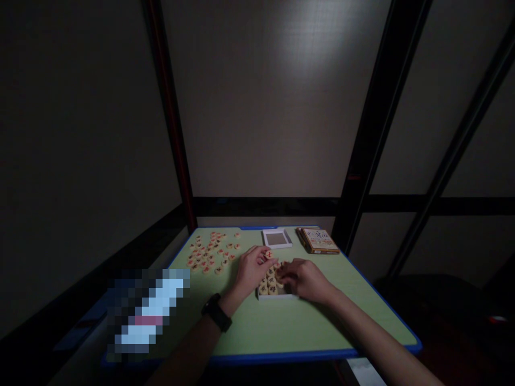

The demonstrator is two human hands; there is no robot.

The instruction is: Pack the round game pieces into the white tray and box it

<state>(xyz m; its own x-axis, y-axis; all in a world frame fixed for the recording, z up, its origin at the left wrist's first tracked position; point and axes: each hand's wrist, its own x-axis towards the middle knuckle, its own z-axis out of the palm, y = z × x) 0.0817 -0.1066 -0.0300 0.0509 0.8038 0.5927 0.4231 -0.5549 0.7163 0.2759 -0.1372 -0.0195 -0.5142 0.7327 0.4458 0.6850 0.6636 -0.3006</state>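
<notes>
My left hand [252,268], with a black watch on its wrist, pinches one round wooden game piece [269,254] between thumb and fingers just above a small white tray [277,296]. The tray holds several round pieces [269,284] in rows. At the tray's right side rests my right hand [304,277], fingers curled down onto the pieces; whether it holds one is hidden. Several more loose pieces [210,253] with red and dark markings lie spread on the green table [281,327] to the left.
A white lid or empty tray [277,237] lies at the table's far edge, with a brown box [317,240] to its right. The table has a blue rim [281,355]. Dark frame bars rise behind it. A blurred patch covers the lower left.
</notes>
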